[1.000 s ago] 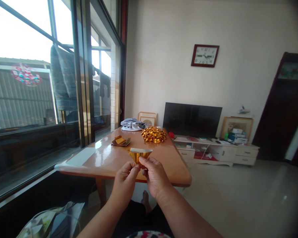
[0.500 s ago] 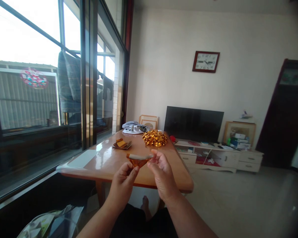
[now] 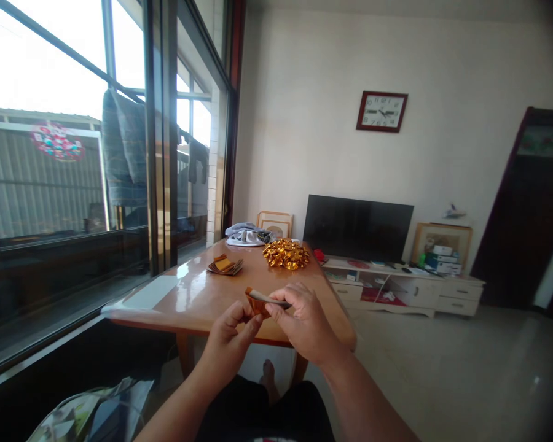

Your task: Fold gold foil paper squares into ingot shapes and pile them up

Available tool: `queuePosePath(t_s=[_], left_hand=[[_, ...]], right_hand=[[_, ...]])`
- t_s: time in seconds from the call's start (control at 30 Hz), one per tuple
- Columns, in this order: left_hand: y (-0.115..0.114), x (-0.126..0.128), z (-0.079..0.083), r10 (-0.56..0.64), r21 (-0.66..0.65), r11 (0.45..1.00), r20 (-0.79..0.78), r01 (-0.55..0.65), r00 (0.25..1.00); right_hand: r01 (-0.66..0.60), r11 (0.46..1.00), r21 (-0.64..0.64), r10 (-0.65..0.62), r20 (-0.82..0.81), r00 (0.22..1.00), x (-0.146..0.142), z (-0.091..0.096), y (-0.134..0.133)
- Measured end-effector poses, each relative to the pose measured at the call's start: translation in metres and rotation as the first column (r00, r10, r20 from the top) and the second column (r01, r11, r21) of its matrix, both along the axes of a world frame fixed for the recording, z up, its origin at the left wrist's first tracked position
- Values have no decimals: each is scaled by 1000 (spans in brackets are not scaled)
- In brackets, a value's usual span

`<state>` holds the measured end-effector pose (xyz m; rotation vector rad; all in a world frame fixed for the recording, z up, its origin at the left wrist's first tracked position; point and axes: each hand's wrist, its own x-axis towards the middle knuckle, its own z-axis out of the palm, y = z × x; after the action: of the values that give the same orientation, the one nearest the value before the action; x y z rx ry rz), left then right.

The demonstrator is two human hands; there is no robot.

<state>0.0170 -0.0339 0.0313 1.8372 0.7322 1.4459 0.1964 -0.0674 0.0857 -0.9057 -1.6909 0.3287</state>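
Two hands [image 3: 304,325] gripping folded gold foil [image 3: 257,302], wooden table [image 3: 184,294] (foil heap [image 3: 286,254], stacked squares [image 3: 225,266] beyond)

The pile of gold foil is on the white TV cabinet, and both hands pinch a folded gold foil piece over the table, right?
No: the pile of gold foil sits on the wooden table, not on the white TV cabinet, as the head view shows. The rest holds: the left hand and right hand pinch the folded gold foil piece above the table.

You're in a home living room: wall clock [image 3: 381,112], flat-screen TV [image 3: 358,228] on a low white cabinet [image 3: 403,291], glossy wooden table [image 3: 188,288], sliding window [image 3: 162,123].
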Motion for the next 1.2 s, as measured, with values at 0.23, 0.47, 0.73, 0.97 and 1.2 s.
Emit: queuePosePath(t_s=[0.23, 0.47, 0.73, 0.97, 1.2], left_hand=[[-16, 4, 17, -221, -146, 959, 148, 243, 964], [-14, 8, 11, -153, -242, 946, 250, 215, 956], [-17, 9, 13, -114, -281, 939, 287, 197, 951], [-11, 8, 5, -134, -283, 935, 270, 212, 953], [-6, 8, 0, -119, -314, 922, 329, 227, 937]], right_hand=[[-71, 987, -143, 66, -39, 997, 0, -1, -4], [-76, 985, -157, 74, -20, 997, -3, -17, 4], [66, 998, 8, -67, 58, 996, 1, -23, 6], [124, 991, 41, -128, 117, 985, 1, -20, 4], [69, 998, -4, -69, 43, 997, 3, -20, 2]])
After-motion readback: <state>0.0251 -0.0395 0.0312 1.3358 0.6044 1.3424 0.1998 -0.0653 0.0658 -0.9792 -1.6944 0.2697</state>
